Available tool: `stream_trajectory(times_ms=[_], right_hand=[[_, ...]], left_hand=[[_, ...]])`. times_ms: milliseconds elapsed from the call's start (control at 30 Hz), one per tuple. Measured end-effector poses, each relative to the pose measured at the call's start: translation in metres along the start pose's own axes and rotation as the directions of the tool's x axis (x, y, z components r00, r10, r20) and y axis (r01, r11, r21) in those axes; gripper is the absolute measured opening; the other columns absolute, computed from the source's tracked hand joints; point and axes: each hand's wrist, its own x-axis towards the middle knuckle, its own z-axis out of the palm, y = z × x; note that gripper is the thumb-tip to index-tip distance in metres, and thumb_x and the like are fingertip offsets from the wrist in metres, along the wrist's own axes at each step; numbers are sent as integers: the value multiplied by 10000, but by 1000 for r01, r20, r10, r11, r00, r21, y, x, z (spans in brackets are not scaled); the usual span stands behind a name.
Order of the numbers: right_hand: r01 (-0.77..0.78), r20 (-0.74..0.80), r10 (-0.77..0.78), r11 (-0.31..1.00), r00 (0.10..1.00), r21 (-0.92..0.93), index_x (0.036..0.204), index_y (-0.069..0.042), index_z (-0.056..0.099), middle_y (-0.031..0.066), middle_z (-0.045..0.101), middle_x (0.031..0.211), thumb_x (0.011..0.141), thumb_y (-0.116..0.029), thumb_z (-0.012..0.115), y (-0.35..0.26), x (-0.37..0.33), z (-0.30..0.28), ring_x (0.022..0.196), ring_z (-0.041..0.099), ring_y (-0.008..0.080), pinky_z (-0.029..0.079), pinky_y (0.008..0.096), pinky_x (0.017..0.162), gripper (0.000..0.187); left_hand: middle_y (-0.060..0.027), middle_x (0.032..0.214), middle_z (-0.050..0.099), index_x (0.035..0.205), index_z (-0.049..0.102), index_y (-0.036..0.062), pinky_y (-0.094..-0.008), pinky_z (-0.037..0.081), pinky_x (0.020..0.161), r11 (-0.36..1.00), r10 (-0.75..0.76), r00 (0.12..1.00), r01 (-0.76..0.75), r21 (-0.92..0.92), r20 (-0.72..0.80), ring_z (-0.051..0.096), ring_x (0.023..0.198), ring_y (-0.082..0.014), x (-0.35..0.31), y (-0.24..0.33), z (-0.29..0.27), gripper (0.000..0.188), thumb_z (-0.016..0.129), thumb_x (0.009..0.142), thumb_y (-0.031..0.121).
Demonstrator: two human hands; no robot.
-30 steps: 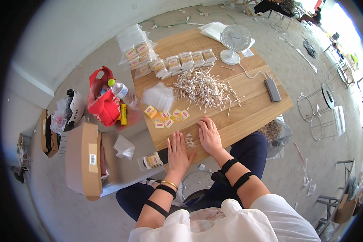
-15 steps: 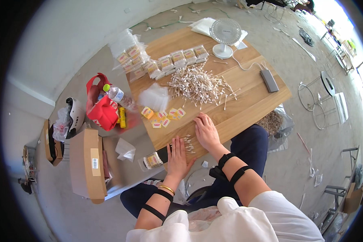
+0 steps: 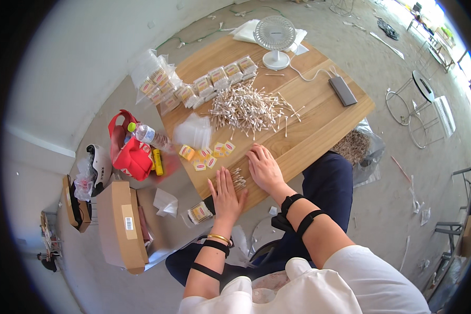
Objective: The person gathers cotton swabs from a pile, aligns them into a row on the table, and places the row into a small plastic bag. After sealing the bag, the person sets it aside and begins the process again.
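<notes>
Left hand: palm down, fingers straight, thumb spread, grip wide; lies against a small row of cotton swabs near the edge of the tabletop. Right hand: palm down on the wood just beyond that row, fingers slightly bent; underside hidden, grip cannot be told. Filled packet left of left hand. Loose swab pile farther back, yellow-and-white cards nearer.

The tabletop is seen from head height, close above its near edge, through one wide, downward-facing fisheye view.
</notes>
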Motion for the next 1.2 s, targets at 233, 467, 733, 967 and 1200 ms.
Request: stream_trajectory(times_ms=[233, 467, 733, 967, 1200], right_hand=[[-6, 24, 6, 1000, 1000, -14, 1177, -14, 595, 170, 548, 1246, 905, -118, 606, -3, 0, -1, 1297, 493, 347, 398, 434, 1137, 291], [2, 8, -2, 1000, 1000, -13, 1173, -10, 595, 165, 548, 1227, 905, -121, 605, 0, 0, -6, 1280, 504, 341, 395, 436, 1142, 291], [-1, 26, 1, 1000, 1000, -29, 1170, -11, 593, 164, 546, 1229, 912, -124, 601, -3, 0, -3, 1286, 498, 340, 395, 438, 1142, 282], [-5, 45, 6, 1000, 999, -14, 1174, -24, 595, 158, 547, 1238, 923, -135, 591, -3, 2, -3, 1300, 488, 342, 398, 444, 1136, 275], [-6, 68, 7, 1000, 998, -15, 1182, -32, 595, 158, 547, 1239, 926, -134, 590, -3, 2, -2, 1306, 483, 344, 398, 447, 1135, 275]], left_hand=[[-257, 1658, 176, 1579, 149, -84, -559, 67, 1258, 1000, -12, 1000, 12, -22, 7, 134, 1557, -387, 6, 11, 2, 951, 550, 968, 524], [-283, 1657, 143, 1576, 132, -98, -569, 63, 1253, 996, 63, 996, -60, -59, 56, 95, 1557, -419, -24, 24, -1, 1008, 544, 949, 575], [-283, 1661, 133, 1580, 142, -85, -571, 60, 1250, 999, 5, 997, -2, -46, 76, 96, 1558, -418, -13, 19, -5, 984, 565, 952, 543], [-265, 1644, 199, 1564, 201, -80, -567, 94, 1248, 994, -35, 995, 44, -102, 94, 159, 1544, -403, -34, 31, -13, 969, 670, 909, 458], [-186, 1546, 344, 1569, 279, -12, -594, 124, 1242, 995, -99, 995, 99, -27, 25, 262, 1497, -362, -26, 27, -6, 895, 611, 935, 526]])
